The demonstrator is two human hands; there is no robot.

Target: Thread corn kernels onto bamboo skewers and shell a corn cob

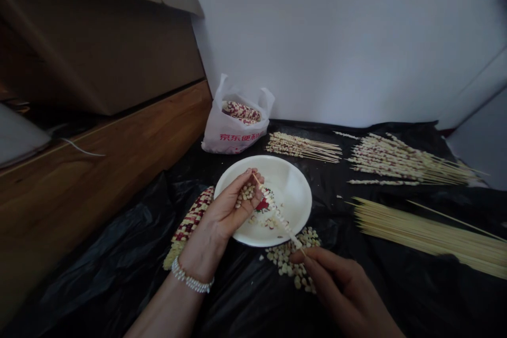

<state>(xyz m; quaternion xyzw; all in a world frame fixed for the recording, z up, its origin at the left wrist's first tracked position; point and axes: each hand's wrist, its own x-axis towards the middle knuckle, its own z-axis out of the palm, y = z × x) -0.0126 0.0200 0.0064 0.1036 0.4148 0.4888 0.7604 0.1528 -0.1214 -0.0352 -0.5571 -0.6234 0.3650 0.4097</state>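
Loose corn kernels (244, 195) lie in the cupped palm of my left hand (227, 208), whose thumb and fingertips meet at the bare tip of a bamboo skewer. Pale kernels are threaded along this skewer (282, 222), which slants across the white enamel basin (299, 193). Its lower end is pinched between the thumb and fingers of my right hand (336, 280). A few kernels rest on the basin's floor by a red flower print. Below the rim, a pile of kernels (291, 264) sits near my right fingers. A red-and-cream corn cob (194, 219) lies left of the basin, partly behind my left wrist.
Behind the basin stands a plastic bag (233, 134) holding cobs. Bundles of kernel-threaded skewers (304, 147) and more threaded skewers (392, 161) lie at the back right. Bare skewers (428, 232) are at right. Black plastic sheeting (119, 253) covers the surface; a wooden board (150, 116) borders the left.
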